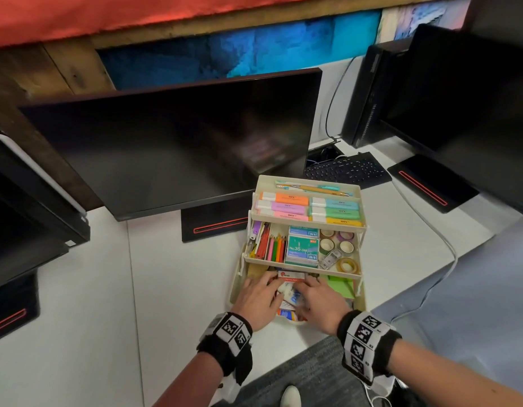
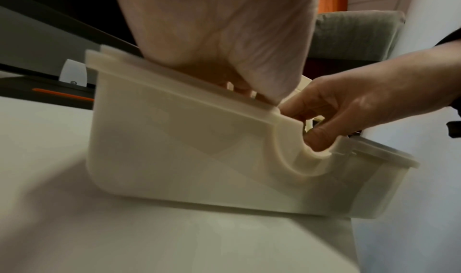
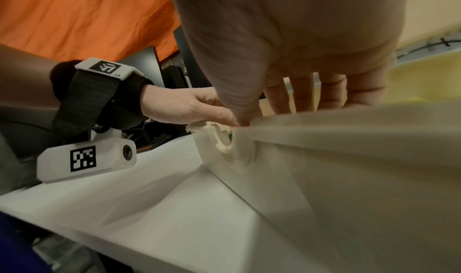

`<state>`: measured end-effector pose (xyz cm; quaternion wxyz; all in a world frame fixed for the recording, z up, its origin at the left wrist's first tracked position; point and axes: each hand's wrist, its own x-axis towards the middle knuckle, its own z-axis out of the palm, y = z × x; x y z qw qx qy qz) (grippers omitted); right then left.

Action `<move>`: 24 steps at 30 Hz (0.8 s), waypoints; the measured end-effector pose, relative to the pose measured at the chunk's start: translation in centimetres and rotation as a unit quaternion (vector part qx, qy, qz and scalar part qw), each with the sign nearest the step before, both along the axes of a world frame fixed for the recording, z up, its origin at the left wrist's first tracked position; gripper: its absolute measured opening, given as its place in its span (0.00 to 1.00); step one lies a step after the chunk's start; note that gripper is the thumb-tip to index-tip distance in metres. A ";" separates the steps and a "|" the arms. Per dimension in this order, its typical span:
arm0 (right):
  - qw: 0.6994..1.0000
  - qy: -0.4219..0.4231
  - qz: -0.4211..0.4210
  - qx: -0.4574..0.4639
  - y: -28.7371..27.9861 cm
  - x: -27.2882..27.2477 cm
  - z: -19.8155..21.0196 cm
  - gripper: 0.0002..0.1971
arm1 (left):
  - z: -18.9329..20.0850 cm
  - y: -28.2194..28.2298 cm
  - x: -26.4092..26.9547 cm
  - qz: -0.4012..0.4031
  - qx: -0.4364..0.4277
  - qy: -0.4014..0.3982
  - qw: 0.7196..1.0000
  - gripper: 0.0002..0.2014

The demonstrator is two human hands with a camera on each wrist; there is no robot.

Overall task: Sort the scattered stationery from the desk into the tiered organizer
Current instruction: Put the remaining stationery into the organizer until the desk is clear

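The cream tiered organizer [image 1: 234, 289] stands open on the white desk. Its top tier holds pastel highlighters [image 1: 283, 205]. Coloured pencils [image 1: 273, 245], staple boxes [image 1: 302, 248] and tape rolls [image 1: 345, 246] fill the middle tier. Both hands reach into the bottom tier. My left hand [image 1: 259, 298] lies over white items, its fingertips at a red-and-white box [image 1: 291, 276]. My right hand [image 1: 316, 301] rests with spread fingers beside green sticky notes [image 1: 338, 284]. In the left wrist view the organizer wall [image 2: 174, 149] hides the left fingers, and the right hand's [image 2: 349, 107] thumb sits at the front notch.
A large dark monitor [image 1: 172, 142] and its base [image 1: 213, 221] stand right behind the organizer. A black keyboard [image 1: 347, 168] and a second monitor [image 1: 474, 113] are at the back right. A white cable [image 1: 442, 239] runs along the desk's right side.
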<state>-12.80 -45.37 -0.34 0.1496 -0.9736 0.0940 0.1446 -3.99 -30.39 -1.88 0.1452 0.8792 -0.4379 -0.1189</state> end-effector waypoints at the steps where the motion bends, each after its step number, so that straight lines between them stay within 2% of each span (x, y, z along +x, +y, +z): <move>1: 1.000 -0.004 0.015 -0.015 0.1 -0.2 0.5 0.25 | -0.1 0.1 -0.1 0.004 -0.019 -0.004 1.000 0.19; 3: 0.999 -0.031 0.033 -0.010 -0.2 -0.7 2.0 0.21 | 0.4 0.4 -0.1 0.022 -0.096 -0.029 0.995 0.17; 6: 0.982 -0.134 -0.003 0.133 -1.8 -1.3 5.9 0.12 | 2.4 1.0 0.7 0.089 -0.208 -0.077 0.971 0.16; 8: 0.949 -0.246 -0.077 0.180 -4.1 -1.2 8.3 0.10 | 4.2 1.1 2.8 0.174 -0.254 -0.072 0.949 0.15; 10: 0.906 -0.350 -0.169 0.170 -7.9 -0.7 9.1 0.09 | 5.5 1.0 5.9 0.261 -0.284 -0.043 0.921 0.10; 11: 0.885 -0.372 -0.221 0.172 -10.1 -0.3 8.7 0.09 | 6.2 0.8 7.4 0.291 -0.289 -0.027 0.912 0.08; 13: 0.853 -0.343 -0.335 0.208 -13.9 0.5 7.2 0.15 | 7.0 0.0 9.6 0.324 -0.261 0.027 0.909 0.08; 16: 0.802 -0.200 -0.449 0.339 -16.5 1.3 4.6 0.24 | 6.9 -1.3 11.6 0.342 -0.174 0.177 0.906 0.24; 18: 0.752 -0.122 -0.478 0.436 -16.7 1.4 3.4 0.28 | 6.2 -2.0 12.2 0.360 -0.146 0.323 0.863 0.45; 19: 0.728 -0.093 -0.488 0.472 -16.8 1.6 2.8 0.31 | 5.7 -2.2 12.5 0.367 -0.141 0.369 0.842 0.55; 20: 0.707 -0.067 -0.495 0.502 -16.8 1.8 2.3 0.34 | 5.1 -2.5 12.7 0.364 -0.131 0.401 0.830 0.59; 22: 0.685 -0.022 -0.495 0.535 -16.8 2.4 1.7 0.40 | 5.9 -3.1 12.2 0.337 -0.117 0.439 0.824 0.50; 24: 0.677 0.001 -0.485 0.554 -16.8 3.0 1.7 0.42 | 7.3 -3.9 11.4 0.310 -0.119 0.463 0.822 0.43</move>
